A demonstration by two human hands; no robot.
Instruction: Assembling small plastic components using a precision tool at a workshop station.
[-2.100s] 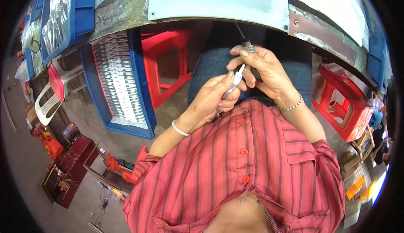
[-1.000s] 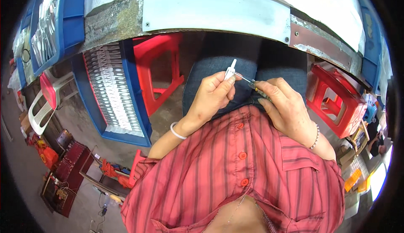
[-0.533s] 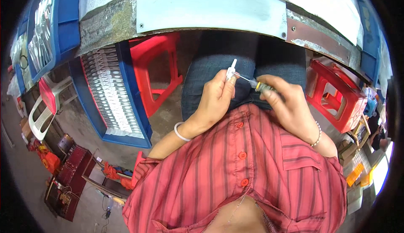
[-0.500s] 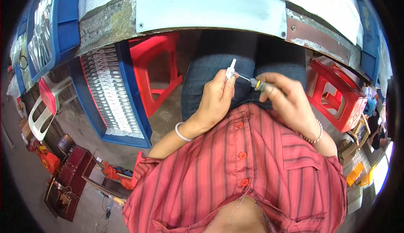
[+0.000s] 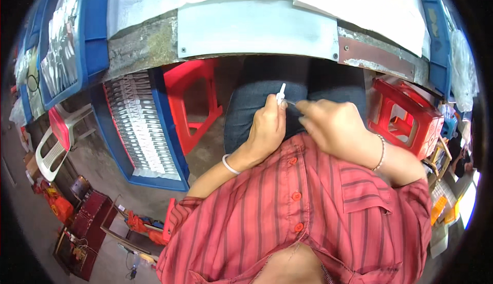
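Note:
Above my lap, my left hand (image 5: pixel 267 125) pinches a small white plastic piece (image 5: pixel 280 96) between thumb and fingers, its thin tip pointing up and away. My right hand (image 5: pixel 334 126), slightly blurred, is closed round a screwdriver, with its back turned upward. Only the screwdriver's thin metal shaft (image 5: pixel 291 102) shows, reaching left to the white piece. The fingers hide the handle now; the earlier frame shows it greyish with a yellow band. Whether the tip sits in a screw is too small to tell.
Ahead runs a worn bench edge with a pale metal plate (image 5: pixel 257 27) and white sheeting. Left of my legs stands a blue crate (image 5: pixel 159 182) of rowed silvery-white pieces. Red stools (image 5: pixel 191 104) flank me, and another blue crate (image 5: pixel 94 32) rests on the bench at left.
My right hand has rolled over, so its back faces up and covers the screwdriver handle. The left hand keeps its pinch on the white piece. The whole view has shifted slightly.

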